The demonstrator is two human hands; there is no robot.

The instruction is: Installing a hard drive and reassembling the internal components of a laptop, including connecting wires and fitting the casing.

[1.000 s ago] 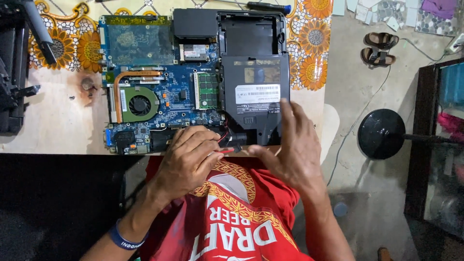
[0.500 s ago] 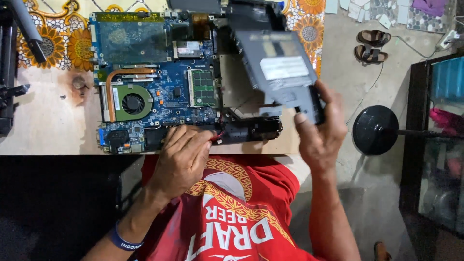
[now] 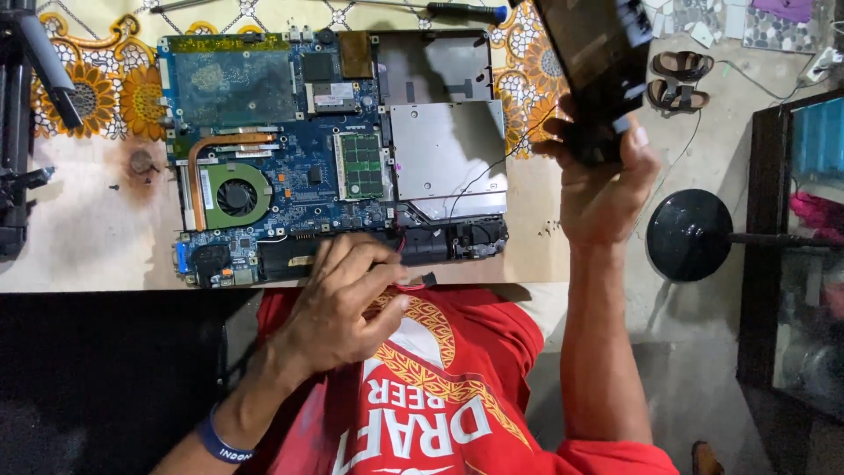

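The right hand (image 3: 607,180) is raised above and to the right of the opened laptop chassis (image 3: 338,154). Its fingers (image 3: 563,132) are closed around the lower edge of a flat black drive module (image 3: 593,66), which is tilted and runs out of view past the top edge of the picture. The module is clear of the chassis and touches only this hand.

The left hand (image 3: 347,299) rests palm down at the near edge of the chassis. Its fingers (image 3: 356,259) lie close together and slightly curled on the black strip along that edge. It cannot be determined whether they pinch anything. A thin red wire with a small black connector (image 3: 422,281) lies just to the right of the left fingertips, over the table edge.

Beyond the left fingertips lies the blue mainboard (image 3: 290,176). The round cooling fan (image 3: 236,195) with its copper heat pipe sits to the left of them. The green memory module (image 3: 360,165) stands directly ahead of them. The bare silver drive bay (image 3: 444,154) lies ahead and to the right, between the two hands.

A screwdriver with a blue handle (image 3: 462,11) lies on the patterned cloth beyond the chassis, to the left of the right fingers. A black round stool (image 3: 690,236) stands on the floor to the right of the right wrist. A pair of sandals (image 3: 681,77) lies just to the right of the held module
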